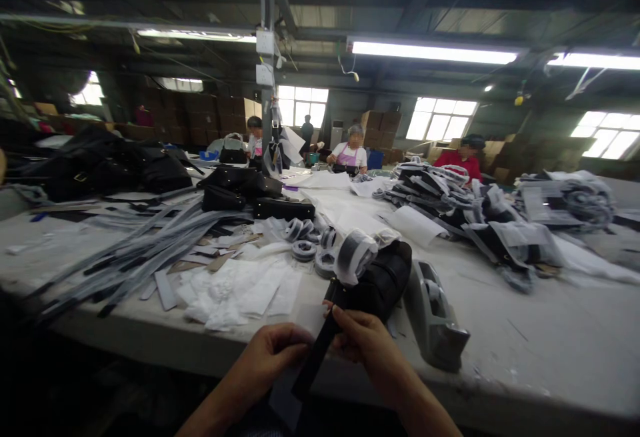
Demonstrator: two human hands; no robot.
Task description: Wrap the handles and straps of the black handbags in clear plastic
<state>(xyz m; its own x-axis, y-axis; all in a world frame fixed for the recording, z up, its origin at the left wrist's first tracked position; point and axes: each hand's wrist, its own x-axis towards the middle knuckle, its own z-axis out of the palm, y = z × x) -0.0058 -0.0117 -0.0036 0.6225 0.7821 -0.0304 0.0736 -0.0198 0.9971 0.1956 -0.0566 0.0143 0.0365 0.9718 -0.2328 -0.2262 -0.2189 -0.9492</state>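
A black handbag (387, 280) lies on the table in front of me, its handle (354, 258) wrapped in white translucent sheeting. From the bag a black strap (316, 351) runs down toward me over the table edge. My right hand (369, 342) pinches the strap between thumb and fingers near its upper part. On the strap's left side, my left hand (274, 355) has its thumb and fingers closed on a thin white wrapping sheet (307, 317), which passes behind the strap. Some of the fingertips are hidden. A grey tape dispenser (434, 317) stands just right of the bag.
Loose white sheets (235, 290) and wrapped long straps (165, 250) cover the left side. Rolled wrapped handles (304, 250) lie behind the bag. Black bags (240, 187) are heaped at the far left, wrapped pieces (450, 203) at the right. Several people sit across the table.
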